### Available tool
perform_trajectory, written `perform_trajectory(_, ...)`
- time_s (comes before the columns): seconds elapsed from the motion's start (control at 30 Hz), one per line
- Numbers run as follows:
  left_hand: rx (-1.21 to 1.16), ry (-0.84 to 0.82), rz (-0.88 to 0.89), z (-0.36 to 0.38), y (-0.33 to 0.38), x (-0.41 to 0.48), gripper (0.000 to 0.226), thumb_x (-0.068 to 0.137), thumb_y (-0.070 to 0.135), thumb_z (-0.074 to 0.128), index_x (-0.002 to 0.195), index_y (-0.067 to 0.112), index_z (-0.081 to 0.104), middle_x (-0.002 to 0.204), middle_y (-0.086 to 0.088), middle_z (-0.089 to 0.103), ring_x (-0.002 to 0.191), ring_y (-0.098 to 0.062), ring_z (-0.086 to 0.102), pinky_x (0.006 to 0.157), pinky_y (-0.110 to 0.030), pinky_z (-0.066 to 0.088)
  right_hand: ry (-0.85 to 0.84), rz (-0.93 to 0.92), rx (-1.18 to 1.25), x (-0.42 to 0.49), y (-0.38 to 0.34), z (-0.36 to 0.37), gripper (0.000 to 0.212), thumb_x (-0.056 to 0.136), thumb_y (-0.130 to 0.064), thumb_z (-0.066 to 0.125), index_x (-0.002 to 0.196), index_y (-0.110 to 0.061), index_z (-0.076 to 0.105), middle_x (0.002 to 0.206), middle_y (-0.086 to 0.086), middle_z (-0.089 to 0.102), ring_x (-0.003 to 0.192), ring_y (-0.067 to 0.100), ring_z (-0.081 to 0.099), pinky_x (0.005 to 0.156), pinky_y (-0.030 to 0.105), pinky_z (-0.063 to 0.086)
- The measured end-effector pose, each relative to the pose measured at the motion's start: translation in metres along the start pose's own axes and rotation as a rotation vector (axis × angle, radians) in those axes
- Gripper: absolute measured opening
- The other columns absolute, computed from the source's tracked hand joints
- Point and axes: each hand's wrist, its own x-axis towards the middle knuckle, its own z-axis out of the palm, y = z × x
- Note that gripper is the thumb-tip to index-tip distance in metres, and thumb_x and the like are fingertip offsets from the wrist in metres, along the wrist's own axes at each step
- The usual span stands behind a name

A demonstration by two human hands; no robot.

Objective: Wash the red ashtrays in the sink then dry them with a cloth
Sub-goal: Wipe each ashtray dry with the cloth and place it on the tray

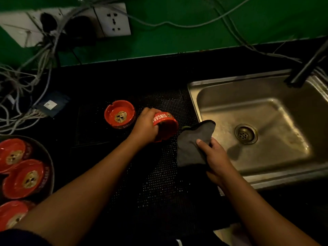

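Red ashtray [166, 126] in my left hand [146, 127], fingers wrapped round its rim, tipped on its side so the white lettering on the wall faces up. It hangs over the black mesh mat [159, 174], centre of view. Underside looks dark; cannot tell if wet.

Dark grey cloth [193, 144] just at its 3 o'clock, pinched in my right hand [215, 157], thumb on top, upper corner flopping over the sink's left rim. Cloth and held ashtray are near; cannot tell if they touch.

Second red ashtray [119, 114] sits upright on the tabletop [159, 75] at 9 o'clock of the held one, gold emblem showing in its bowl.

Steel sink [193, 89] at 3 o'clock, drain [246, 134] at the basin's middle, dark tap spout [308, 64] above its far right corner.

At 8 o'clock, a round dark tray [50, 167] with three more red ashtrays [23, 178].

Green wall [177, 41] at 12; white sockets [113, 19] and tangled grey cables [26, 71] toward 10 and 11.
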Motion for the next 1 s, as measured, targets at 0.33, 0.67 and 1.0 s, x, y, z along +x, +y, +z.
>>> perform_trajectory(0.33,0.285,0.260,0.613,-0.052,-0.009,-0.044,0.051,0.069,-0.013,0.066,0.118,-0.001,0.056,0.113,-0.019,0.054,0.103,-0.029,0.046,0.082,-0.029,0.033,0.054,-0.068,0.049,-0.039,0.015,0.037,0.017,0.091,-0.010,0.060,0.107,-0.011,0.058,0.112,0.018,0.067,0.101,0.033,0.066,0.092,0.048,0.052)
perform_trajectory(0.67,-0.515,0.309,0.090,-0.065,-0.027,-0.079,0.039,0.084,-0.008,0.048,0.112,0.019,0.048,0.109,0.000,0.052,0.096,-0.011,0.054,0.077,-0.020,0.050,0.039,-0.412,-0.132,-0.083,-0.002,0.083,0.023,0.087,-0.005,0.065,0.104,-0.020,0.060,0.101,0.003,0.071,0.090,0.010,0.070,0.076,0.024,0.054)
perform_trajectory(1.0,-1.276,-0.215,-0.313,-0.074,-0.045,-0.115,0.022,0.096,0.022,0.046,0.098,0.010,0.064,0.088,-0.011,0.073,0.073,-0.022,0.071,0.062,-0.036,0.058,-0.042,-0.728,-1.414,-0.110,-0.003,0.138,0.049,0.083,-0.026,0.064,0.130,-0.028,0.051,0.139,0.000,0.032,0.125,0.026,0.028,0.102,0.033,0.032)
